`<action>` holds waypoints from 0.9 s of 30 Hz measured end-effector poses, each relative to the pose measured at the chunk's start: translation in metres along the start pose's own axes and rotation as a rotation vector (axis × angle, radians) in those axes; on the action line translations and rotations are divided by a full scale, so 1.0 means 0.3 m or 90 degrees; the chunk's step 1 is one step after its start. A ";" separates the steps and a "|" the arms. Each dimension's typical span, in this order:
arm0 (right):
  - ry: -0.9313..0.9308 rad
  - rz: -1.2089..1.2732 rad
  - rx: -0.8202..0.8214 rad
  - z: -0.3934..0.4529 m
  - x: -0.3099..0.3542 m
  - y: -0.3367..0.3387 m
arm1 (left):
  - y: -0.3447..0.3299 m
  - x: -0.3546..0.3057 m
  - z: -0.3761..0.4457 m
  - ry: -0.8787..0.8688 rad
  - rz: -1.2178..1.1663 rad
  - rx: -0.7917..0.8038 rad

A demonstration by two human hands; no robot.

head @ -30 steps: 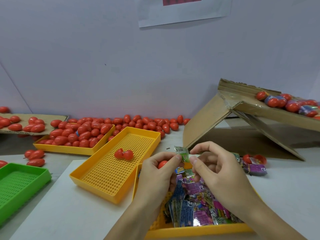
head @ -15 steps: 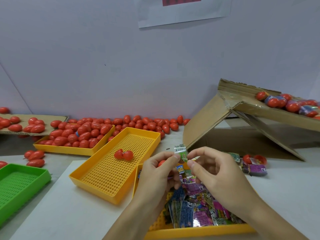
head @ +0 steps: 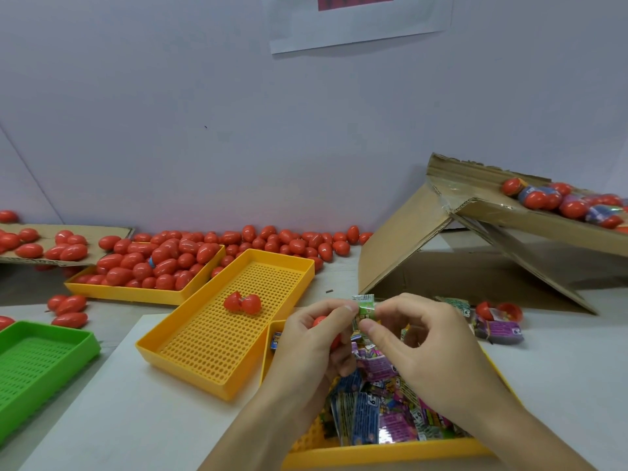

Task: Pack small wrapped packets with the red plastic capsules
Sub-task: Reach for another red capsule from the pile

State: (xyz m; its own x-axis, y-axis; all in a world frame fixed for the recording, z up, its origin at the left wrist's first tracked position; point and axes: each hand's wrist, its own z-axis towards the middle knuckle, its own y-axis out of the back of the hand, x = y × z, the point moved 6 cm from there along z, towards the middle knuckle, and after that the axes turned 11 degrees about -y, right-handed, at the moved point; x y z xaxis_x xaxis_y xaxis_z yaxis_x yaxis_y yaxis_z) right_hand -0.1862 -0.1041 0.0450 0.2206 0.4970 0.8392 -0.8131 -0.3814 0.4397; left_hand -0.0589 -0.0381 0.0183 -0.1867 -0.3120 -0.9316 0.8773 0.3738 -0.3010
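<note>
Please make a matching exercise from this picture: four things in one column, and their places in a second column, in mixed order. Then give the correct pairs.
Things
1. open red plastic capsule
2. small green wrapped packet
3. flat green perforated plastic tray
4. heap of colourful wrapped packets

Places
A. pinched between left hand and right hand
B. in the nearest yellow plastic tray
C. in the middle yellow perforated tray
D. at the left edge of the table

Pairs: 1-C, 2-A, 3-D, 4-B
</note>
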 end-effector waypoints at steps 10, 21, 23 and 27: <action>-0.096 0.099 -0.074 0.024 -0.053 0.046 | -0.009 0.030 0.001 0.057 -0.053 -0.021; -0.187 0.152 -0.094 0.033 -0.078 0.062 | 0.012 0.011 0.002 -0.039 0.118 -0.027; -0.208 0.189 -0.085 0.035 -0.088 0.061 | -0.001 0.014 -0.001 -0.025 0.116 -0.007; -0.239 0.250 -0.055 0.040 -0.098 0.059 | -0.032 0.017 -0.009 0.039 0.031 0.014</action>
State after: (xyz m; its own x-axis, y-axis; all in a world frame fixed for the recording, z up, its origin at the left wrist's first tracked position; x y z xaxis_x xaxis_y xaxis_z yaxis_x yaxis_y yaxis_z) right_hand -0.2007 -0.1347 0.0320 0.0556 0.0119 0.9984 -0.9109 -0.4088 0.0556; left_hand -0.0694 -0.0409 0.0158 -0.1696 -0.2394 -0.9560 0.8956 0.3674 -0.2509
